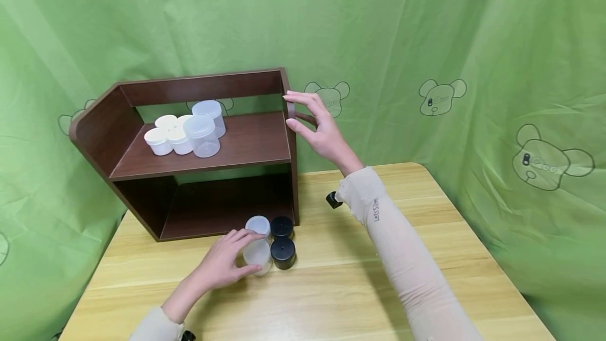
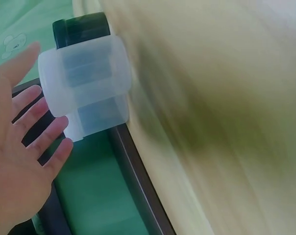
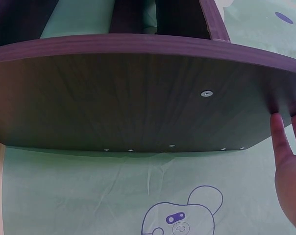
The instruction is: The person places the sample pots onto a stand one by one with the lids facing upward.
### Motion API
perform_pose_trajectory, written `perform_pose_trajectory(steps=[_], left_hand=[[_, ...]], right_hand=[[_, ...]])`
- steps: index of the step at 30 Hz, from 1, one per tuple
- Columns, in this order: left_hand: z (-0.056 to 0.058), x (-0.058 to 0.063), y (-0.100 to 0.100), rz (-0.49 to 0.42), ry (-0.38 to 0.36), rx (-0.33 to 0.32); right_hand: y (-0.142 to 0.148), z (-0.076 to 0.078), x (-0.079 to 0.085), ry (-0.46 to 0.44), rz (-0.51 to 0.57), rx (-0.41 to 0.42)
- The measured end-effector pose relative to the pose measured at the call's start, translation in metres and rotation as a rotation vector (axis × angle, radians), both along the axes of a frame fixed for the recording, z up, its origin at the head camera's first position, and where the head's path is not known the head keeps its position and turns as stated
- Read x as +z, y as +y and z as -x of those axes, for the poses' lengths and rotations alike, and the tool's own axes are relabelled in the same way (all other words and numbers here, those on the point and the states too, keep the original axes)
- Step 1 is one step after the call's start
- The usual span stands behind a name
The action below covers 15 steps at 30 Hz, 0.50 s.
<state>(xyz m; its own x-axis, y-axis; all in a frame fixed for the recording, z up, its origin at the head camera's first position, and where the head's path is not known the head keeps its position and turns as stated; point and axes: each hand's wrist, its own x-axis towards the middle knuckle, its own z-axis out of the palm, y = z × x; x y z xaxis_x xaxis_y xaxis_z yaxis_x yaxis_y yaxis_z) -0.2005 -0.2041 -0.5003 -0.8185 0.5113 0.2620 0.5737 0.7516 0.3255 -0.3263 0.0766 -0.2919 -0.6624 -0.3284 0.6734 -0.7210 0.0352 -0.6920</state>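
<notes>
My left hand [image 1: 222, 260] spreads its thumb and fingers around the front translucent jar [image 1: 257, 257], with the palm apart from it. In the left wrist view the fingers are extended beside this jar [image 2: 86, 73]. A second translucent jar [image 1: 258, 226] stands just behind it. To their right sit two black-lidded jars [image 1: 283, 253], one behind the other. My right hand [image 1: 322, 128] is raised at the right side panel of a dark brown two-tier shelf [image 1: 236, 159]. Its fingertips touch that panel [image 3: 138, 98] in the right wrist view, fingers fairly straight.
On the upper tier several white-lidded jars [image 1: 160, 141] cluster at the left, with two taller translucent jars [image 1: 204, 138] beside them. The shelf stands at the back of a wooden table [image 1: 341, 288]. A green curtain [image 1: 360, 25] with bear outlines hangs behind and at the sides.
</notes>
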Motion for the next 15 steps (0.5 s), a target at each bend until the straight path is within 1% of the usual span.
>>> perform_pose_trajectory(steps=[3,7,15], left_hand=[[-0.0005,-0.0030,0.0005,-0.012,-0.028,-0.004],[-0.0013,-0.0047,-0.0002,-0.024,-0.048,-0.007],[-0.0010,-0.0049,-0.0014,-0.019,-0.040,-0.032]], right_hand=[[0.0003,0.0002,-0.0004,-0.001,-0.003,-0.002],[0.0001,0.0005,-0.0007,0.000,-0.006,-0.002],[-0.0002,0.0003,-0.0003,-0.001,-0.006,-0.009]])
